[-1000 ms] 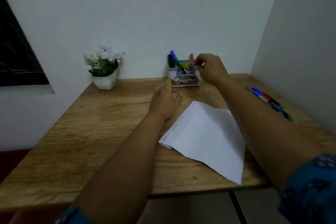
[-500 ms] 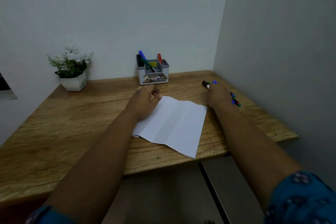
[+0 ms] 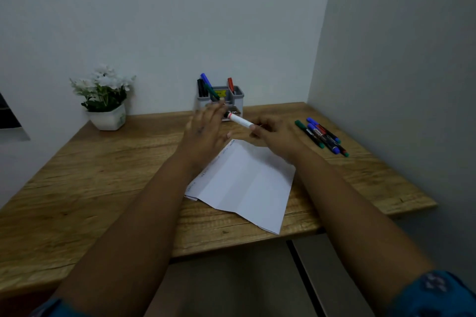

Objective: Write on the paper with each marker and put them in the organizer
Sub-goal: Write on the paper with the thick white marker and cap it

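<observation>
Now | right hand (image 3: 277,137) grip pinches white marker (image 3: 240,121) above paper (image 3: 247,183) | left hand (image 3: 206,128) fingers straight, reaching its cap end | marker likely light, stiff, smooth; hold middle | organizer (image 3: 238,98) behind on counter (image 3: 90,188)

A white marker (image 3: 240,121) is held above the paper (image 3: 247,185) by the right hand (image 3: 279,137); its far end is met by the left hand (image 3: 206,131). Four markers stand in the organizer (image 3: 238,100) at the desk's (image 3: 90,188) back edge.
</observation>
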